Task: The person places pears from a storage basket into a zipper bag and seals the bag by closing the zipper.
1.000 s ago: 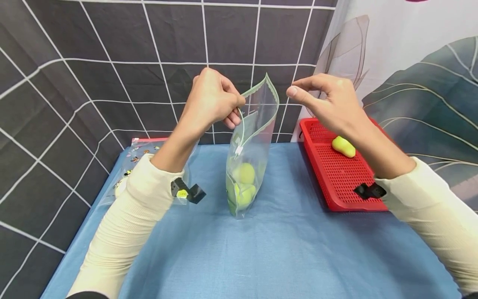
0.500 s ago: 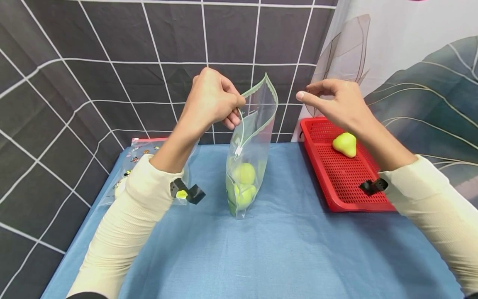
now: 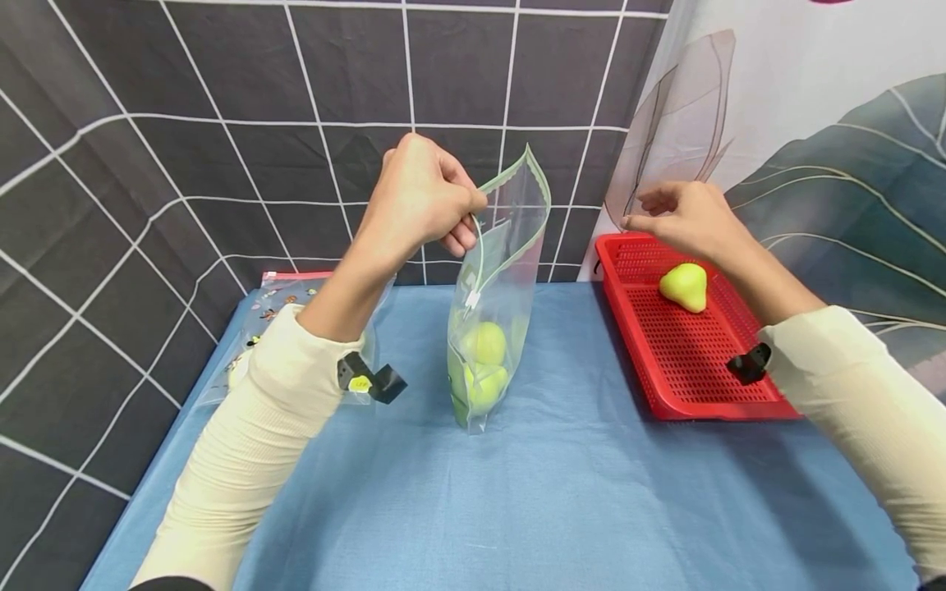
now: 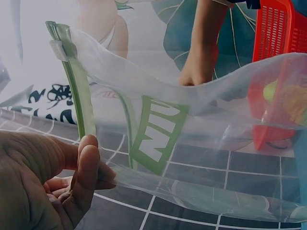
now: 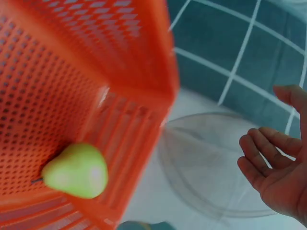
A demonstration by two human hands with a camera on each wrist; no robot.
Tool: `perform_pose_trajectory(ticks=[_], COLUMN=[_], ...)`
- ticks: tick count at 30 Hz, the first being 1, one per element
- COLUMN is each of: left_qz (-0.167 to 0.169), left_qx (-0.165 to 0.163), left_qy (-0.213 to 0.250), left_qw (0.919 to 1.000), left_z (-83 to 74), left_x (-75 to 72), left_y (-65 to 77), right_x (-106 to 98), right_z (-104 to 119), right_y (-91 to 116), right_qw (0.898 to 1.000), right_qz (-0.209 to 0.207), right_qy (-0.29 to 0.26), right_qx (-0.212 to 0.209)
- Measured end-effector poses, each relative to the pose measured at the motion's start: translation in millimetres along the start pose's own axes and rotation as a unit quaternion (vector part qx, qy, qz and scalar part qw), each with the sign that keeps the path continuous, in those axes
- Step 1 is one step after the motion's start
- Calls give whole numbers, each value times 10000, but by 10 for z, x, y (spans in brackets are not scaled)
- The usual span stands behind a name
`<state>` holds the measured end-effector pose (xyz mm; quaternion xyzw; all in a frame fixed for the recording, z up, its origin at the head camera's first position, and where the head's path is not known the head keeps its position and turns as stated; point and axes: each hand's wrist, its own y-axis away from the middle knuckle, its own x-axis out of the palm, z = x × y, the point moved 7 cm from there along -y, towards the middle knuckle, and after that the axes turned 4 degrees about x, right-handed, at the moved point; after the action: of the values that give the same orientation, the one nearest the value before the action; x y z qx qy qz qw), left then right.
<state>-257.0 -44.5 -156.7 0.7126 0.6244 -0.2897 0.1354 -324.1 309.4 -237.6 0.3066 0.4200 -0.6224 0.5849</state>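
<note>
My left hand (image 3: 429,193) pinches the rim of a clear zip bag (image 3: 510,254) with a green edge, holding it upright with its mouth open. A white slider hangs on the bag's zip. Two yellow-green round fruits (image 3: 485,365) lie at the bottom of the bag. In the left wrist view, thumb and fingers grip the bag's green zip strip (image 4: 79,96). My right hand (image 3: 683,213), holding nothing, hovers over the back of a red basket (image 3: 650,361). A yellow-green pear (image 3: 684,287) lies in that basket, below the hand; the right wrist view shows its stem.
At the left on the blue cloth (image 3: 473,509) lies another clear zip bag (image 3: 288,287) with a red zip and small printed figures, partly behind my left forearm. A dark curtain with a white grid (image 3: 355,74) hangs behind the table, and a leaf-patterned one (image 3: 850,180) at the right.
My right hand has moved right and down, away from the bag's mouth and over the basket, uncovering more of the pear. The left hand and the bag stay in place.
</note>
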Motion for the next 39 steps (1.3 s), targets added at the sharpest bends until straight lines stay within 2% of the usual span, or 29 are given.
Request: perform_pose_trajectory(ticks=[6,13,16,20,25,28,32,35,39], left_qz=[41,33,53,91,131,141,144,157,172], left_qx=[-89,-89,-66,6,91,140,164,159,216], left_qy=[13,5,-50,-76,-26,-54,-123,-144,-132], left_qw=[10000,10000,10000,9999,9999,9998,9997,9996,9995], left_z=[6,33,50,58,49,45,46,49,46], left_x=[-3,-8,-1,21,45,51,54,60,71], left_y=[6,3,0,-8,-14,-14,-19,-19,-17], right_x=[84,222,314,444,546,613,715,730,679], right_z=[-284,-577,-658,-797,-995,-1118,-1347,-1391,-1265], right_y=[-69,-143,-172,-200,-200,-222,-310,-276,-109], right_qw=[9987,9947,9910,9848,9770,9688,9533,9508,9547], right_qz=[207,663,907,1137,1461,1717,1913,1981,2035], right_qy=[459,745,960,1285,1422,1646,2229,2222,1912], right_qx=[33,261,220,256,626,704,704,863,1027])
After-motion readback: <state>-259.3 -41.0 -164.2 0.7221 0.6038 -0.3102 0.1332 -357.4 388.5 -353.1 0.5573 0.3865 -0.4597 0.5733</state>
